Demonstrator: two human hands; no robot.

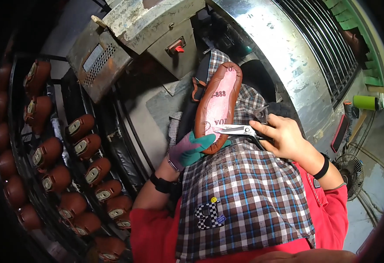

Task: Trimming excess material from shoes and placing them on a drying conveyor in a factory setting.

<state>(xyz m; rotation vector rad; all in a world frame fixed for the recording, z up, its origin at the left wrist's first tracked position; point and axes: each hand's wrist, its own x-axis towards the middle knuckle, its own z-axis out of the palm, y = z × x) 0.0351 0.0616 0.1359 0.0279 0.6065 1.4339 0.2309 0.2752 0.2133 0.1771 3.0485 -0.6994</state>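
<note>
A brown leather shoe upper [236, 98] lies sole side up over my lap, its edge folded in around a pink insole board [220, 103] with dark print. My left hand [191, 149], in a green and purple glove, is closed around one side of its near end. In my bare right hand [282, 136] is a pair of scissors [233, 130], fingers wrapped at the handles. The scissor blades reach left across the near part of the pink board; whether they touch it I cannot tell. A brown strap [197, 89] sticks out from the shoe's left side.
On the left a black rack [71, 168] bears several rows of brown shoes [47, 151]. A worn metal machine with a red switch [179, 49] stands ahead. To the right are a metal housing with a barred grille [319, 35], a green container [365, 102] and a fan [350, 173].
</note>
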